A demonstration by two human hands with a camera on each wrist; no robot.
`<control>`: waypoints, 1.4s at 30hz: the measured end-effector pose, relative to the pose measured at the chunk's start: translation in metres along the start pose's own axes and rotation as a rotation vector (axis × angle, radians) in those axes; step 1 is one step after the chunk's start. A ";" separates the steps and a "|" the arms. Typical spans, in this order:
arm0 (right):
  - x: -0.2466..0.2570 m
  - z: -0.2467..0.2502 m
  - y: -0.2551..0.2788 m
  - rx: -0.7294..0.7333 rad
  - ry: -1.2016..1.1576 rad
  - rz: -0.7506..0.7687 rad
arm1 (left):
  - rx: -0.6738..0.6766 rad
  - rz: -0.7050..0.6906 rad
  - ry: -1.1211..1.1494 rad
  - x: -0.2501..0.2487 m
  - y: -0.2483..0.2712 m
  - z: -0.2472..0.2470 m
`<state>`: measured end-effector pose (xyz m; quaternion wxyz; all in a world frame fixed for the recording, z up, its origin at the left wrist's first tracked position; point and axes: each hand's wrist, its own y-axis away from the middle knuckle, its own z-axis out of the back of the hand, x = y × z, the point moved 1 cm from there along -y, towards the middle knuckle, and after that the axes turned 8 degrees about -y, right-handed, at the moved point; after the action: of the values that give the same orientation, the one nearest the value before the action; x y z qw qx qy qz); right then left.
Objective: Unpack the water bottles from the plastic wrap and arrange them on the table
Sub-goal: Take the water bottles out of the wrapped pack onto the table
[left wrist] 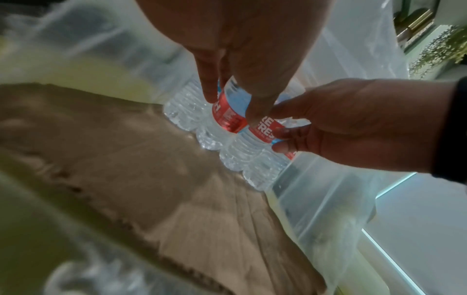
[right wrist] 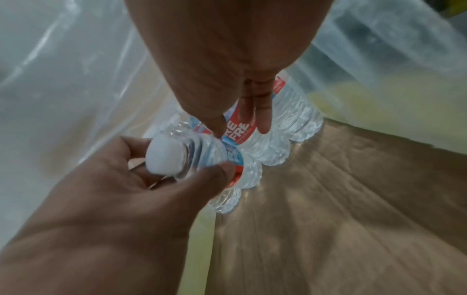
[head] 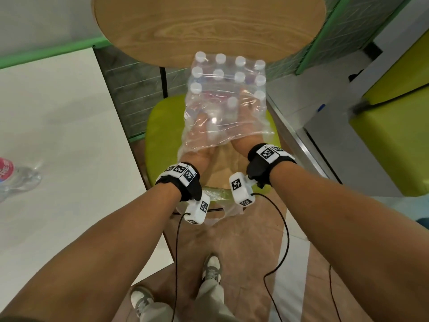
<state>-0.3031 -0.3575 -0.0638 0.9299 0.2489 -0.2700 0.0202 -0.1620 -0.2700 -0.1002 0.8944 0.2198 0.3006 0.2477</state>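
A pack of water bottles [head: 228, 89] with white caps stands in loose clear plastic wrap [head: 232, 133] on a brown cardboard tray [head: 218, 166]. Both my hands reach in through the wrap's open near end. My left hand [head: 199, 126] grips one red-labelled bottle [right wrist: 192, 157] near its white cap, and that bottle tilts toward me. My right hand [head: 246, 126] curls thumb and fingers around the neighbouring bottle [right wrist: 240, 129] at its label. From the left wrist view, the left hand [left wrist: 230, 103] and the right hand [left wrist: 290, 131] hold adjacent front-row bottles.
The tray sits on a green chair seat [head: 160, 126]. Beyond it is a round wooden table [head: 209, 24]. A white table [head: 58, 135] on the left carries one loose bottle [head: 16, 177] at its edge. A green bench [head: 394, 135] stands at the right.
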 end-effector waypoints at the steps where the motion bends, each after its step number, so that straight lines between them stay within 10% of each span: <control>1: 0.000 -0.001 -0.002 0.024 0.017 0.012 | -0.064 -0.042 -0.002 0.001 0.001 0.000; 11: -0.001 -0.018 0.043 0.312 0.246 -0.055 | -0.374 -0.454 0.188 0.022 0.070 0.019; 18: 0.049 -0.052 0.121 -0.255 0.149 0.307 | -0.361 -0.544 0.287 0.085 0.132 0.042; 26: 0.113 -0.147 0.189 -0.388 -0.384 0.323 | -0.567 -0.321 0.416 0.208 0.174 0.092; 42: 0.286 -0.315 0.196 0.015 -0.267 0.629 | -0.922 0.085 0.501 0.406 0.170 0.162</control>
<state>0.0622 -0.0640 -0.0587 0.8327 0.1609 -0.4527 0.2753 0.1730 0.0570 -0.0652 0.7881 -0.2507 0.3559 0.4353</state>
